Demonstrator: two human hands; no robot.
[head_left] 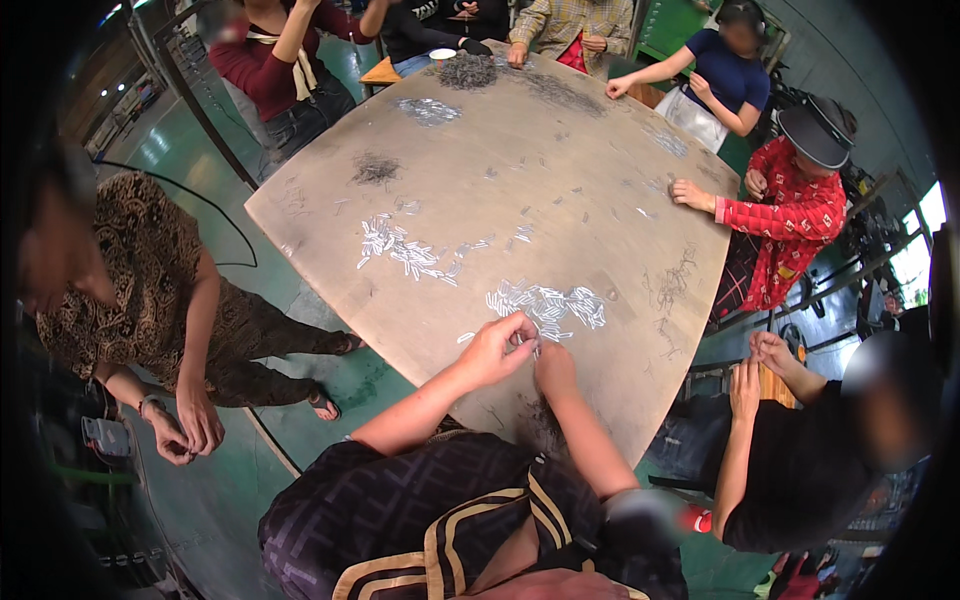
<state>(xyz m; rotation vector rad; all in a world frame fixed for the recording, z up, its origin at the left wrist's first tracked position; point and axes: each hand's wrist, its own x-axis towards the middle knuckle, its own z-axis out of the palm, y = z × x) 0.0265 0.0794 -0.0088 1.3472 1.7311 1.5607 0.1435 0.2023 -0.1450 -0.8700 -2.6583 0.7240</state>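
Note:
My left hand (497,352) and my right hand (555,370) meet over the near part of the table, fingertips pinched together. Whatever sits between them is too small to make out. Just beyond my fingers spreads a pile of small, silvery, stick-like pieces (520,298). A second, looser pile of similar silvery pieces (400,252) lies farther left. Close to my body, partly hidden by my right forearm, is a heap of thin dark wire-like pieces (538,425).
The brown table (320,215) also carries dark wire-like heaps (467,70) and scattered silvery bits. Several people sit around its far and right sides, some working with their hands. One person (160,290) stands to my left on the green floor (320,375); another (800,440) is close on my right.

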